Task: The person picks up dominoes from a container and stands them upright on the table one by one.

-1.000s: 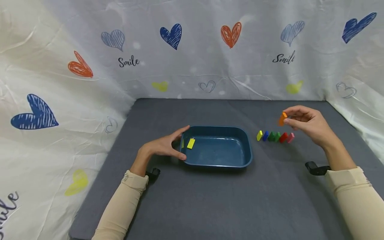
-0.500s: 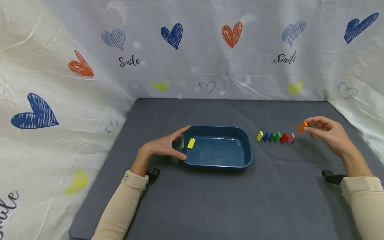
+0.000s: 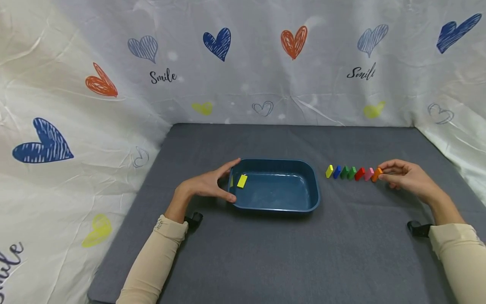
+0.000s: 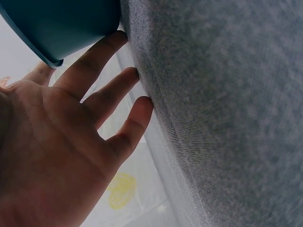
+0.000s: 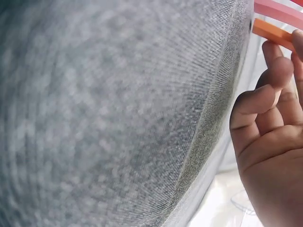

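At the right end of a row of upright dominoes, my right hand [image 3: 408, 179] pinches an orange domino [image 3: 376, 174] between thumb and fingers. The orange domino [image 5: 272, 33] stands on the cloth in the right wrist view, beside a pink domino [image 5: 279, 12]. Leftward in the row are a red domino [image 3: 360, 173], two green ones, a blue domino [image 3: 337, 171] and a yellow domino [image 3: 329, 171]. My left hand [image 3: 205, 184] rests against the left end of a dark blue tray [image 3: 279, 209], thumb and fingers spread along it. Its fingertips [image 4: 142, 106] touch the table in the left wrist view.
Inside the tray, near its left wall, lies another yellow domino [image 3: 242, 181]. A grey cloth covers the table [image 3: 288, 257]. White curtains printed with hearts hang at the back and both sides. Each wrist carries a black camera mount [image 3: 419, 229].
The orange domino went from above the row to the right, then down beside the pink one, held in my right hand. My left hand and the tray stayed put.
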The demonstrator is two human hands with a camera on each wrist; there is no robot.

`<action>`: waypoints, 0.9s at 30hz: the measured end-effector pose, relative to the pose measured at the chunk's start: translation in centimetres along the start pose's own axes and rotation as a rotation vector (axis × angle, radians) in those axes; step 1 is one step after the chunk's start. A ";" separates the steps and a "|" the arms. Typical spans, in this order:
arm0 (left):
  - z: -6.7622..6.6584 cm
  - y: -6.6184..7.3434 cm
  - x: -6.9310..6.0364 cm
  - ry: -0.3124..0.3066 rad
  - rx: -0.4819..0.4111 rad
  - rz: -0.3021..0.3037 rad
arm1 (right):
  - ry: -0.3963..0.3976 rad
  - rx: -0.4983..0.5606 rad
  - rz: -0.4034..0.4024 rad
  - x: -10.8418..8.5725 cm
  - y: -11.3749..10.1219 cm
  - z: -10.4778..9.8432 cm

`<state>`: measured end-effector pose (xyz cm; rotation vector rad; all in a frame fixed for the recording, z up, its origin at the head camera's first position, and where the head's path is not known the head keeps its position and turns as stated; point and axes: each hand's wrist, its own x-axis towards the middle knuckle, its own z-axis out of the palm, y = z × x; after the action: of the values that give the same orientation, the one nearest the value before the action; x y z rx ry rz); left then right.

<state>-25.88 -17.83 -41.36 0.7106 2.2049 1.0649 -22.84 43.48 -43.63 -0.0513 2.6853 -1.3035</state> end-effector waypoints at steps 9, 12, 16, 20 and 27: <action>0.0 -0.1 0.0 0.002 -0.002 -0.006 | 0.004 -0.037 -0.002 0.2 0.2 0.1; 0.0 -0.2 0.0 0.002 -0.001 -0.005 | -0.001 -0.054 -0.002 0.1 0.1 0.1; 0.0 -0.2 0.0 0.001 -0.001 -0.003 | -0.002 -0.060 -0.005 0.1 0.1 0.2; 0.0 -0.1 0.0 0.001 -0.003 -0.002 | 0.004 -0.063 -0.017 0.1 0.1 0.2; -0.1 -0.1 0.0 -0.005 -0.007 0.003 | 0.033 -0.007 -0.053 -0.4 -1.4 -0.3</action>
<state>-25.95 -17.94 -41.36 0.7136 2.1952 1.0705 -22.56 42.87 -42.27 -0.1035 2.7340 -1.3221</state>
